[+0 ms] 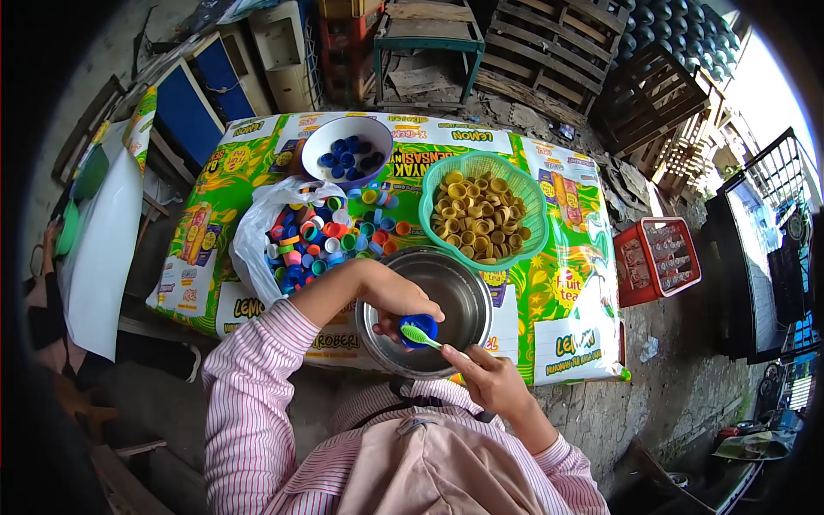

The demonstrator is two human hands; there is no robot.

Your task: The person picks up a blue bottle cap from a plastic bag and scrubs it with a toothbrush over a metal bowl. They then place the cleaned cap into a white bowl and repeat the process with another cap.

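Note:
Over a metal basin (pixel 486 302) at the table's near edge, my left hand (pixel 402 293) grips a blue bottle cap (pixel 429 324) with its hollow side up. My right hand (pixel 493 384) is closed around a green toothbrush (pixel 417 334), whose head lies over the cap's inside. The basin seems to hold some water. Beyond my left forearm, a white plastic bag (pixel 251 242) spills loose caps (pixel 311 232) of many colours. A green basket (pixel 542 220) full of yellow caps (pixel 470 206) stands behind the basin. Several dark blue caps (pixel 345 158) lie in a white bowl (pixel 367 134).
A green printed sheet (pixel 566 249) covers the table. To the right stands a red crate (pixel 624 268) of bottles; wooden pallets (pixel 549 53) and a small green-framed table (pixel 429 39) are behind. Another person's arm (pixel 49 249) shows at the far left.

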